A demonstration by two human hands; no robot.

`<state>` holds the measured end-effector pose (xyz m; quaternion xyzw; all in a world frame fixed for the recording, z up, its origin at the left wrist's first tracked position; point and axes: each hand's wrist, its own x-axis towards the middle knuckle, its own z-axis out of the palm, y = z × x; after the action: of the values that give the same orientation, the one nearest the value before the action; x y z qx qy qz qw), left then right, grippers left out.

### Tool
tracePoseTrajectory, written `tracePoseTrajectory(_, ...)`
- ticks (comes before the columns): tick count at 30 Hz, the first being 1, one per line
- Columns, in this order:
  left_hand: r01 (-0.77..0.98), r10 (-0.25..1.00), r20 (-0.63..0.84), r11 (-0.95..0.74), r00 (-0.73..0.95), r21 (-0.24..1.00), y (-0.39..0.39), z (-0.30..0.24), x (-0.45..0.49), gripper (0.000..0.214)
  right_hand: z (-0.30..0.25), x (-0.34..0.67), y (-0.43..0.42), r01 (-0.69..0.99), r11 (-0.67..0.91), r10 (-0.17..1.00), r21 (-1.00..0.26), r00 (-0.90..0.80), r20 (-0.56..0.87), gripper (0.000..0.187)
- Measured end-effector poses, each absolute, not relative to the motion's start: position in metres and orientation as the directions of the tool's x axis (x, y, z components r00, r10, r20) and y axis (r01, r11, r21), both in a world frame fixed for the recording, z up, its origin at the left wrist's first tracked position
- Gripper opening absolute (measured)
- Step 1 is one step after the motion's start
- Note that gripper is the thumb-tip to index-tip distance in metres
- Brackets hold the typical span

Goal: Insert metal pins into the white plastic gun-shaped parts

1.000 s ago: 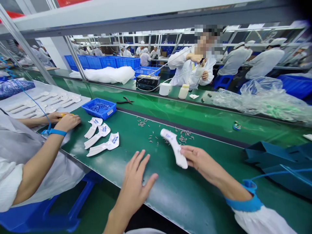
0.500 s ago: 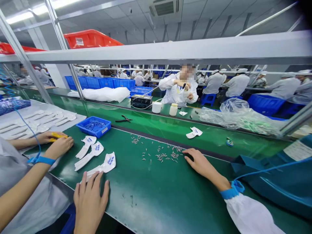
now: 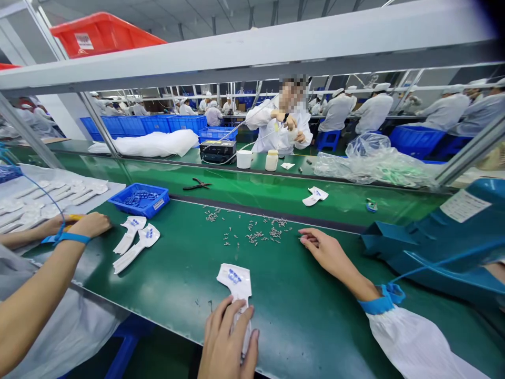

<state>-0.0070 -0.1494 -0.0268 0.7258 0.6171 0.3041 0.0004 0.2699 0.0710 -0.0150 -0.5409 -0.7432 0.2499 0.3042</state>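
Note:
My left hand [image 3: 229,345], at the bottom centre, lies over the narrow handle end of a white curved plastic piece [image 3: 236,279] with blue parts set in its wide end; fingers and thumb close around it on the green tabletop. My right hand [image 3: 325,252] is just right of a scatter of small metal parts [image 3: 256,237], thumb and forefinger drawn together. Whatever is between those fingertips is too small to make out. Two similar white pieces [image 3: 145,237] lie on the left of the table, close to a blue tray [image 3: 153,208] of small blue parts.
At left, a co-worker's hands [image 3: 89,226] hold a yellow tool beside white sheeting with more white pieces. Black-handled pliers [image 3: 197,184] and another white piece [image 3: 315,196] lie on the green strip behind. A teal bin [image 3: 445,231] stands at right. Another person works opposite.
My left hand has moved right, bringing the white plastic piece from beside the other two to the table's centre. My right hand's fingertips have drawn together and stand slightly away from the metal parts.

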Motion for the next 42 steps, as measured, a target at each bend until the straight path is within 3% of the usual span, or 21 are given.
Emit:
tracePoseTrajectory(4, 0.816, 0.916, 0.389, -0.294, 0.094, 0.497, -0.134, -0.011, 0.003, 0.031, -0.012, 0.262, 0.064, 0.4, 0.128, 0.978, -0.908, -0.201, 0.049, 0.036)
tracePoseTrajectory(10, 0.746, 0.915, 0.356, -0.371, 0.191, 0.553, -0.084, 0.017, 0.005, 0.026, 0.002, 0.239, 0.041, 0.111, -0.048, 0.952, -0.993, -0.297, -0.079, 0.047)
tracePoseTrajectory(14, 0.726, 0.907, 0.358, -0.399, 0.223, 0.56, -0.053, 0.021, 0.017, 0.024, 0.008, 0.22, 0.023, -0.032, -0.166, 0.912, -0.986, -0.385, -0.142, 0.048)
tracePoseTrajectory(24, 0.699, 0.924, 0.342, -0.359, 0.171, 0.619, -0.044, 0.014, 0.025, 0.009, 0.007, 0.208, 0.014, 0.017, -0.113, 0.92, -0.993, -0.376, -0.111, 0.042)
tracePoseTrajectory(33, 0.711, 0.935, 0.331, -0.321, 0.13, 0.626, -0.043, 0.019, 0.027, 0.011, 0.008, 0.204, 0.003, 0.157, 0.218, 0.931, -0.963, -0.329, 0.157, 0.022)
tracePoseTrajectory(36, 0.732, 0.935, 0.331, -0.315, 0.129, 0.604, -0.042, 0.018, 0.026, 0.011, 0.008, 0.208, 0.005, 0.258, 0.286, 0.919, -0.923, -0.348, 0.187, 0.016)
tracePoseTrajectory(39, 0.755, 0.932, 0.334, -0.321, 0.144, 0.571, -0.041, 0.014, 0.024, 0.012, 0.006, 0.212, 0.009, 0.35, 0.297, 0.921, -0.889, -0.352, 0.169, 0.014)
tracePoseTrajectory(42, 0.766, 0.922, 0.349, -0.346, 0.169, 0.542, -0.041, 0.011, 0.023, 0.019, 0.004, 0.212, 0.011, 0.272, 0.21, 0.928, -0.939, -0.359, 0.104, 0.02)
